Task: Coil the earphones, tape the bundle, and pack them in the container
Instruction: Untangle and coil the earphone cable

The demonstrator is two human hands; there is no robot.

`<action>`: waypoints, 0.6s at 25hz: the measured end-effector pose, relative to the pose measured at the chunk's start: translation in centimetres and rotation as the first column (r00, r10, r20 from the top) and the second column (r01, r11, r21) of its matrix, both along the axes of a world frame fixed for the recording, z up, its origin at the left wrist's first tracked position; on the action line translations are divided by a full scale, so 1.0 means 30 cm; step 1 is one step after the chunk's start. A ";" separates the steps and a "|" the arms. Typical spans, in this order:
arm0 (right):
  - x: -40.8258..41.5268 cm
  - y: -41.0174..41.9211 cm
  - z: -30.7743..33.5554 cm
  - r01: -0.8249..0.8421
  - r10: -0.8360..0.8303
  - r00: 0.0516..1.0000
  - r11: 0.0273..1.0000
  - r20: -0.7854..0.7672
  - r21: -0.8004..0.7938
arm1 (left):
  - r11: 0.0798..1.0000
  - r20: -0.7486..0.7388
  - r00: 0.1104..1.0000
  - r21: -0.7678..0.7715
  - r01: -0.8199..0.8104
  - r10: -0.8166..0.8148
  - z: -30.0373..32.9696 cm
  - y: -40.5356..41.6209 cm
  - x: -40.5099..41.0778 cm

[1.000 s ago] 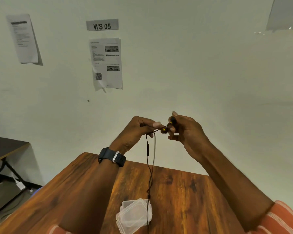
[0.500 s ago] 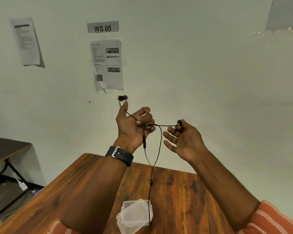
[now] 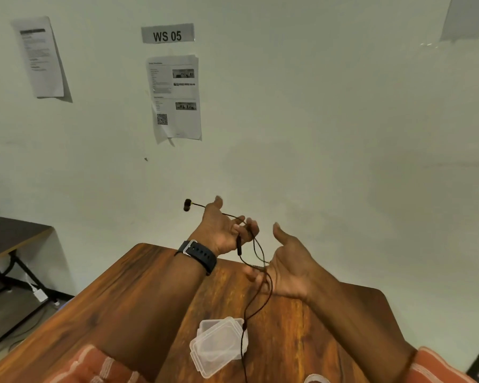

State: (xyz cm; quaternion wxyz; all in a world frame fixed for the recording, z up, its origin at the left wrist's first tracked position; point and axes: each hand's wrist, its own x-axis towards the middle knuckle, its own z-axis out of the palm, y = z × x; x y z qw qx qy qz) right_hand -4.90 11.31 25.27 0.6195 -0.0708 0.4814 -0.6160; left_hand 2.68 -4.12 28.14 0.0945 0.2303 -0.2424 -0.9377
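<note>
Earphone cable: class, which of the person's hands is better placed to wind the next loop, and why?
Probably the right hand: it is open, with the slack earphone cable running past its fingers. The left hand already anchors the cable, one earbud sticking out beyond it.

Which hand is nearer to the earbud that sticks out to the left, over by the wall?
Left. The earbud juts out just past the left hand, whose fingers hold its cord. The right hand is lower and farther right, open, by the hanging cord loop.

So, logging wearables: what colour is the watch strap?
Black, with a silver buckle; head view.
</note>
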 end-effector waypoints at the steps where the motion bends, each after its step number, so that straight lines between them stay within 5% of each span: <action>1: -0.014 0.020 -0.003 -0.091 0.092 0.995 0.995 -0.039 0.041 | 0.994 0.101 0.994 -0.095 0.061 -0.051 -0.026 -0.008 0.013; 3: -0.055 0.048 0.001 -0.133 0.169 0.959 0.978 -0.227 0.163 | 0.931 0.283 0.948 -0.284 0.230 -0.147 -0.085 -0.031 0.041; 5: -0.089 0.060 -0.010 0.039 0.077 0.858 0.976 -0.508 0.214 | 0.877 0.365 0.916 -0.371 0.306 -0.165 -0.139 -0.043 0.061; 7: -0.126 0.059 -0.030 0.272 -0.145 0.783 0.954 -0.605 0.124 | 0.919 0.290 0.955 -0.355 0.170 -0.064 -0.165 -0.053 0.076; 9: -0.148 0.059 -0.065 0.382 -0.334 0.842 0.924 -0.423 0.030 | 0.936 0.121 0.957 -0.269 -0.225 0.264 -0.181 -0.068 0.085; 11: -0.167 0.059 -0.088 0.495 -0.480 0.850 0.869 -0.217 0.017 | 0.851 0.066 0.852 -0.123 -0.510 0.520 -0.205 -0.084 0.089; 15: -0.180 0.046 -0.068 0.728 -0.728 0.676 0.684 -0.113 -0.050 | 0.777 0.129 0.766 -0.065 -0.627 0.629 -0.335 -0.097 0.094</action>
